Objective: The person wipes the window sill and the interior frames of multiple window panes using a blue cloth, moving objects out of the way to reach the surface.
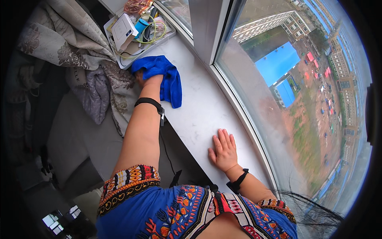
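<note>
My left hand (145,79) is at the far end of the white windowsill (199,104), by its inner edge. It grips a bright blue cloth (172,81), which drapes over the fingers and hides most of them. One end of the cloth hangs loose across the sill to the right. Lower down, my right hand (225,150) lies flat on the sill with its fingers stretched out and nothing in it. A black band circles each wrist.
Just beyond the cloth stands a white tray (168,35) holding a white box (123,31), cables and other small items. Patterned curtains (59,47) bunch up at the left. The window frame (238,101) runs along the sill's right side. A dark cord (165,151) hangs below the sill's inner edge.
</note>
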The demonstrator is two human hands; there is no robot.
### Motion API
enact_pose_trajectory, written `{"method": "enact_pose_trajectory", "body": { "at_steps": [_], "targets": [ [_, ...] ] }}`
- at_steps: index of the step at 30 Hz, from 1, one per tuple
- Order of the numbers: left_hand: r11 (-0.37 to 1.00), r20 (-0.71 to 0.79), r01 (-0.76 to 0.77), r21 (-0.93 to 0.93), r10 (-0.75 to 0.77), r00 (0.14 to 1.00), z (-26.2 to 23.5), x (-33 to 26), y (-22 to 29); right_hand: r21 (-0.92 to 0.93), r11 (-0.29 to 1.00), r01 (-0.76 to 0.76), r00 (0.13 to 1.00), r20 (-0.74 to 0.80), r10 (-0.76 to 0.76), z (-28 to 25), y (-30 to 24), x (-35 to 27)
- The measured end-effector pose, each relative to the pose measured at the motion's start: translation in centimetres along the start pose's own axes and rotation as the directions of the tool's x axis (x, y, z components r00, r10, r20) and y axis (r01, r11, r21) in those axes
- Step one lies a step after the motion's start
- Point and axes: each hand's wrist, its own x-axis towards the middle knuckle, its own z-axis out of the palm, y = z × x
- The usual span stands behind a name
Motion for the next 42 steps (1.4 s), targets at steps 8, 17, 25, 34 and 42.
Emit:
{"method": "enact_pose_trajectory", "body": {
  "at_steps": [8, 17, 25, 34, 42],
  "targets": [
    [0.905, -0.224, -0.420, 0.065, 0.424, 0.878, 6.6, 0.7, 2.8, -0.022, 1.000, -0.009, 0.999, 0.046, 0.010, 0.5, 0.3, 0.7],
    [0.777, -0.020, -0.629, -0.028, 0.629, 0.777, 7.0, 2.8, 8.3, -0.011, 1.000, -0.025, 0.998, 0.052, 0.026, 1.5, 0.8, 0.9],
    [0.683, -0.007, -0.728, -0.061, 0.729, 0.685, 8.0, 4.1, 9.4, 0.004, 1.000, -0.026, 0.999, 0.046, 0.026, 0.9, 1.2, 0.8],
    [0.589, -0.070, -0.807, -0.041, 0.804, 0.591, 6.9, -4.2, 8.2, -0.002, 1.000, 0.002, 1.000, -0.006, -0.002, 0.5, 1.1, -1.5],
    [0.563, 0.146, -0.812, -0.151, 0.826, 0.545, -0.2, -21.4, 9.0, 0.016, 0.997, 0.079, 0.985, -0.153, -0.075, -0.1, 1.4, -6.1]
  ]
}}
